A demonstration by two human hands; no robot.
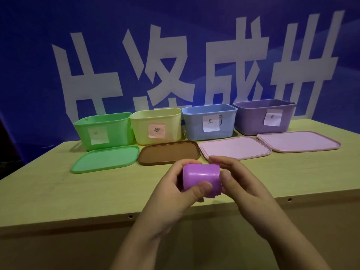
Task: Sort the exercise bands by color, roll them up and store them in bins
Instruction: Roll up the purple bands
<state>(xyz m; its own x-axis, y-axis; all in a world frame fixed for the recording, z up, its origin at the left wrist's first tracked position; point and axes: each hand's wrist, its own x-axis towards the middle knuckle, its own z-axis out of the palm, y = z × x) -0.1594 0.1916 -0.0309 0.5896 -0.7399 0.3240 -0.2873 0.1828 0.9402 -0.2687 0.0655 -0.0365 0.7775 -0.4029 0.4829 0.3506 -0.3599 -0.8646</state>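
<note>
Both hands clamp a rolled purple band (201, 180) above the table (58, 191): the left hand (175, 193) curls round its left end with the thumb on its front, the right hand (239, 184) grips its right end. Beyond the band lie four lids: green (105, 158), brown (169, 152), pink (234, 147), second pink (298, 140). Behind the lids stand four open labelled bins: green (103, 131), yellow (155, 125), blue (209, 121), purple (265, 117). Their contents are hidden.
</note>
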